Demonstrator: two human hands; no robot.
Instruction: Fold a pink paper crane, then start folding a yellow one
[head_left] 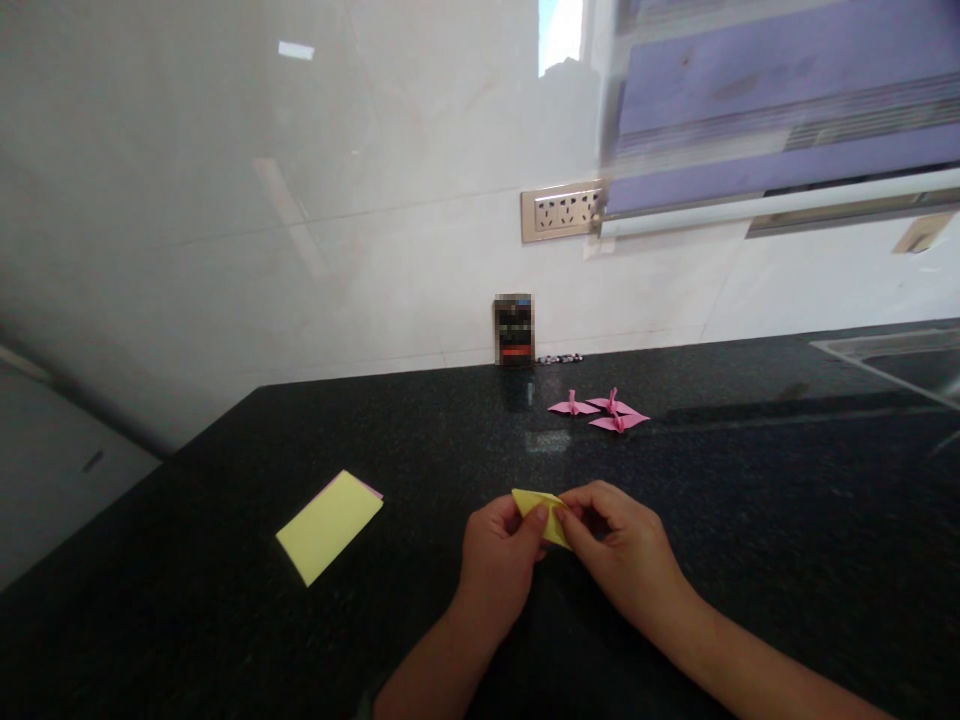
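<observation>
A small folded piece of yellow paper is pinched between my two hands, just above the dark counter. My left hand grips its left side, thumb pressed on the front face. On the opposite side, my right hand has thumb and fingers closed on the right edge. The fingers behind the paper are partly hidden. Beyond the hands stand three folded pink paper cranes, close together with wings spread. Off to the left lies a stack of yellow paper, with a pink edge showing beneath the top sheet.
The dark speckled counter meets a pale tiled wall. A dark upright box, blurred out, stands against it beside a small beaded strand. A socket panel is above. A metal-edged recess lies at far right.
</observation>
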